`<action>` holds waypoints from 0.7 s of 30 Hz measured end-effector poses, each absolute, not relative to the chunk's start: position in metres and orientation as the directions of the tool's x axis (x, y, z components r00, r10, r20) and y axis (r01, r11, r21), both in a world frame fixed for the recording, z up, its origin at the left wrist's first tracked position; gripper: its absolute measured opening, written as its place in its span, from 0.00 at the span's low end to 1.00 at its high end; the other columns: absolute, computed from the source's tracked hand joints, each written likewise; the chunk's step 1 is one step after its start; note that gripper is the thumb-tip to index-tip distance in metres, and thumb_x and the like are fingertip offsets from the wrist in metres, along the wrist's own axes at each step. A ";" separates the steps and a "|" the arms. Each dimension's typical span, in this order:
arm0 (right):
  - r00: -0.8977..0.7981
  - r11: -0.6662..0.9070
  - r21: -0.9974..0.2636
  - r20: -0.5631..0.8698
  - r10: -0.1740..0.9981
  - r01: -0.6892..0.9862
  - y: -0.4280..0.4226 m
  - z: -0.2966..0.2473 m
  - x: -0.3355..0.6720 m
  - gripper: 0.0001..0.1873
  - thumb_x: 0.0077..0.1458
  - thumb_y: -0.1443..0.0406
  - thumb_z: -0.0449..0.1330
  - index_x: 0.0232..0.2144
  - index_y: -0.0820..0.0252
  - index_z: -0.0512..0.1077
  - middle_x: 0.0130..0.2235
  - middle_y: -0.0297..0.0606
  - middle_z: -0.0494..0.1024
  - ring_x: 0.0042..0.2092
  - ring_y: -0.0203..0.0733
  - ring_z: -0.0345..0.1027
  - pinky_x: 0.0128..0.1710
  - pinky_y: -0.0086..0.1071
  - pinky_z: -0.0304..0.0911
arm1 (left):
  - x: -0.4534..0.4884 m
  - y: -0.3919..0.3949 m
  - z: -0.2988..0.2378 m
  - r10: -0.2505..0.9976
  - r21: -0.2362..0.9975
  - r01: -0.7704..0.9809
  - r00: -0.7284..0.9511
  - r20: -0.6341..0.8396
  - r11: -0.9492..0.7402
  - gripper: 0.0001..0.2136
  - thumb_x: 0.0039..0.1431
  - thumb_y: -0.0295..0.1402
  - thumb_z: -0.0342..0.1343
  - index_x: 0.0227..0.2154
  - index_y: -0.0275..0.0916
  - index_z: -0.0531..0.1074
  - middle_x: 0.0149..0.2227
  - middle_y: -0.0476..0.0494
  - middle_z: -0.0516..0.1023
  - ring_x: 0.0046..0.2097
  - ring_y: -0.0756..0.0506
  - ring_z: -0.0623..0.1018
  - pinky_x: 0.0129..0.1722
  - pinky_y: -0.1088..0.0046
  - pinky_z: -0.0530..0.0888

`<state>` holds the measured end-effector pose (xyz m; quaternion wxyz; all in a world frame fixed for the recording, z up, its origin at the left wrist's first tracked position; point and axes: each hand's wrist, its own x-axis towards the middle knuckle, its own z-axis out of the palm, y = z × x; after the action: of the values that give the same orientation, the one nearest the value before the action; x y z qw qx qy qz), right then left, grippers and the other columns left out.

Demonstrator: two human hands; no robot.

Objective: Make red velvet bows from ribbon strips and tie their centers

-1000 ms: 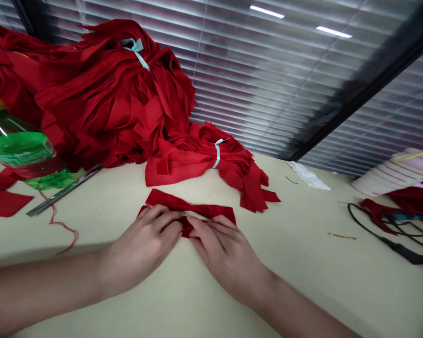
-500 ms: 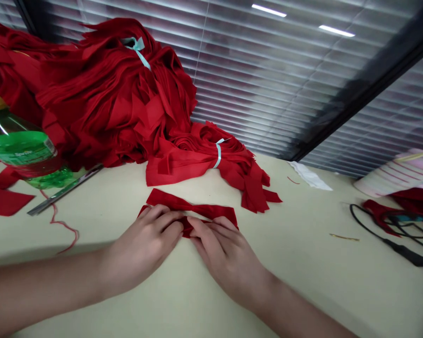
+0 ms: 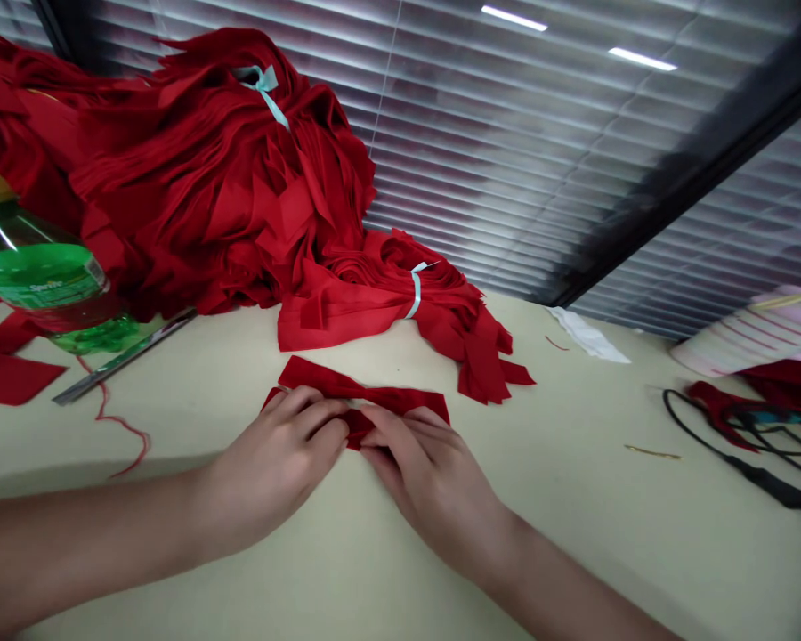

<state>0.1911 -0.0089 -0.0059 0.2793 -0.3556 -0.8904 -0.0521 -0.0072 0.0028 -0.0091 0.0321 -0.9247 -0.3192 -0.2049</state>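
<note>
A flat strip of red felt lies on the cream table, gathered at its middle into a bow-like pinch. My left hand presses on the left side of that gather, and my right hand holds the right side. Their fingertips nearly meet over the folds, hiding most of the centre. Behind the strip rises a large heap of red felt strips, and a smaller bundle tied with a pale blue band lies close to it.
A green Sprite bottle with a yellow cap and a metal ruler stand at the left, near loose red felt pieces and a red thread. To the right lie a white scrap, a black cable and a striped roll.
My right hand's fingertips have shifted slightly right on the gathered felt. The whole view has drifted a little, with the heap sitting slightly higher.
</note>
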 end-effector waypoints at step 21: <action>-0.633 0.743 0.016 0.537 0.558 0.669 -0.014 -0.009 0.189 0.19 0.57 0.75 0.49 0.52 0.72 0.58 0.35 0.44 0.78 0.36 0.42 0.71 0.40 0.40 0.59 | -0.008 0.003 -0.010 0.558 0.047 0.590 0.731 0.392 -0.806 0.09 0.59 0.24 0.49 0.42 0.34 0.70 0.44 0.40 0.74 0.45 0.39 0.70 0.44 0.58 0.72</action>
<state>0.1888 -0.0135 -0.0089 0.2581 -0.3421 -0.8971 -0.1072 -0.0079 0.0028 -0.0099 0.0401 -0.9295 -0.3089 -0.1975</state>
